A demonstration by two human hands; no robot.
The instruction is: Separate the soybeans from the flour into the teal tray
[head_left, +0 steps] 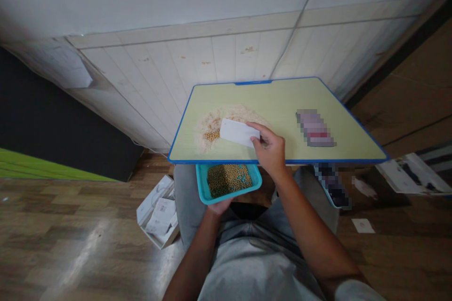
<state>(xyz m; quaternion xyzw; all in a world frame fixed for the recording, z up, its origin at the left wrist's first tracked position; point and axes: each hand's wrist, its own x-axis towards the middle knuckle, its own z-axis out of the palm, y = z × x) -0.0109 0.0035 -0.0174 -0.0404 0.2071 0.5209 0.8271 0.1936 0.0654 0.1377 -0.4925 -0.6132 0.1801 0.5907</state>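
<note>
My right hand pinches the right end of a white rectangular card over the table. Beside the card's left end lies a small cluster of golden round beads, with a pale powdery spread around and behind it. Below the table's near edge, my left hand supports a turquoise plastic tray from underneath; most of its fingers are hidden. Many golden beads fill the tray's bottom, partly in shadow, with a few turquoise bits among them at the right.
The pale yellow-green table has a blue rim and stands near a white panelled wall. A pixelated flat object lies on its right side. On the floor are an open white box at left and a white tray at right.
</note>
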